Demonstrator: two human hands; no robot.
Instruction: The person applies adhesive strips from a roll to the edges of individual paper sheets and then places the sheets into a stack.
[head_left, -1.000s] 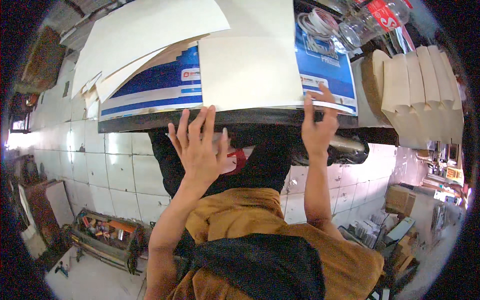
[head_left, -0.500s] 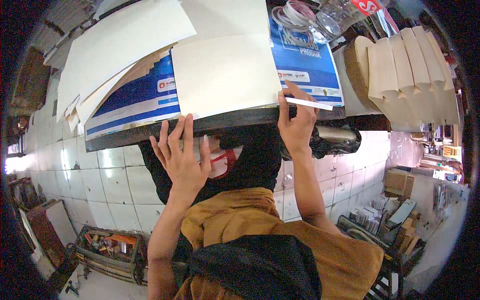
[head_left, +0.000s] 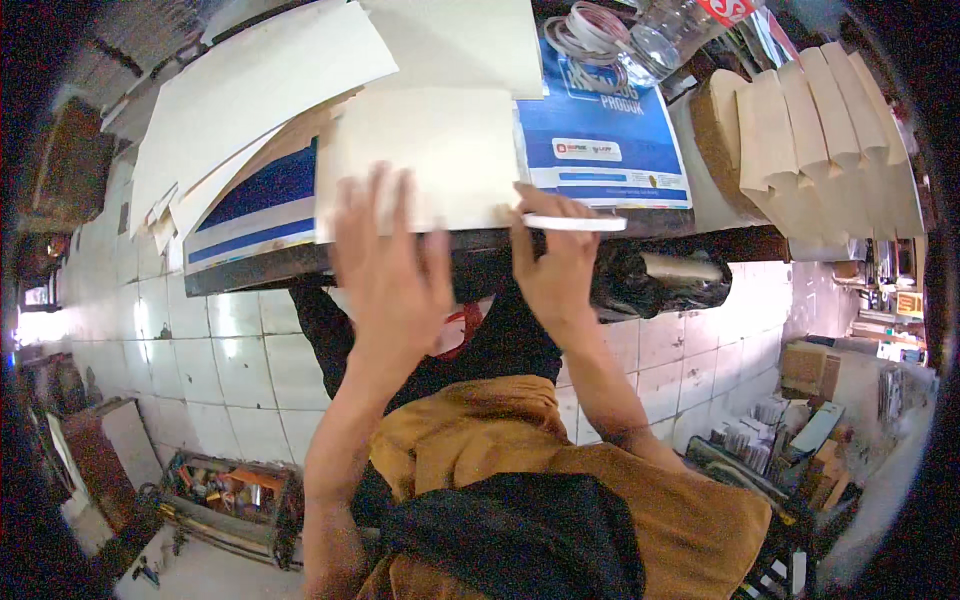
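Note:
A blank cream sheet [head_left: 430, 150] lies on the bench, its near edge close to the front rim. My left hand [head_left: 390, 275] is over the near left part of this sheet, fingers stretched out and smeared by motion; whether it presses on the paper I cannot tell. By the sheet's near right corner, my right hand [head_left: 560, 265] pinches a narrow, flat white strip [head_left: 590, 223], which points to the right. The thumb and index finger of that hand are at the sheet's edge. Beneath the sheet is a blue printed cover sheet [head_left: 600, 165], showing on both sides.
Larger cream sheets [head_left: 260, 90] are piled at the left. A coil of pale cord [head_left: 590, 32] and a clear plastic bottle [head_left: 660, 50] lie at the back right. Thick folded paper blocks [head_left: 810, 130] stand farther right. Dark rolled plastic [head_left: 660, 285] sits below the bench edge.
The cream sheet has shifted left across the blue cover. My right hand moved left with the white strip. My left hand went from the bench edge up over the sheet.

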